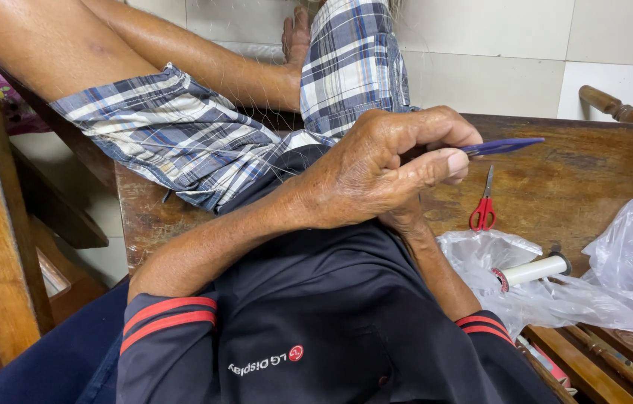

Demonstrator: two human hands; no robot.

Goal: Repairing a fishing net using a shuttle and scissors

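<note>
clear plastic bags (548, 292) on wooden bench (585, 172)

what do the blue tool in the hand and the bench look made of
Blue tool: likely plastic, judging by its smooth, even colour and thin flat tip. Bench: wood, dark brown with worn varnish, visible grain and scuffs.

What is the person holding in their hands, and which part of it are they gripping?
The left hand pinches a slim blue netting needle at its rear end, between thumb and forefinger, the tip pointing right. The right hand is mostly hidden beneath, so its hold cannot be told.
</note>
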